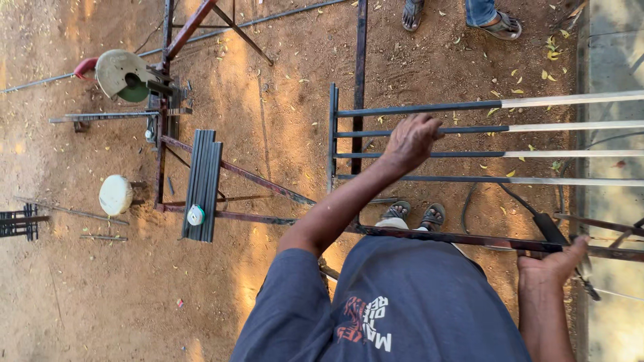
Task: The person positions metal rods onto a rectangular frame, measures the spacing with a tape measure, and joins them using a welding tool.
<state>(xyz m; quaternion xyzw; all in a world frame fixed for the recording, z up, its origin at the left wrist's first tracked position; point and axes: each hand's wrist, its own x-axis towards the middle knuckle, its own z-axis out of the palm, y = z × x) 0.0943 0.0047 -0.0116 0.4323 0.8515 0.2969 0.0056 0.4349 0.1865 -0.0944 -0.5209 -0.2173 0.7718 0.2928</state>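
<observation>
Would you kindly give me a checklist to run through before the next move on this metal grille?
1. Left hand gripping a grille bar: ok.
2. Right hand firm on the lower frame bar: cannot tell.
3. Own feet clear of that bar: not ok, right beside it.
4. Bystander's feet clear of the grille: ok.
5. Black cable free of snags: cannot tell.

Dappled sunlight fell across a bare reddish dirt yard (282, 87) strewn with yellow leaves (550, 57). A rusty metal stand (168, 134) carried a cut-off saw (124, 74), and a pale concrete strip (614, 53) edged the ground.
</observation>
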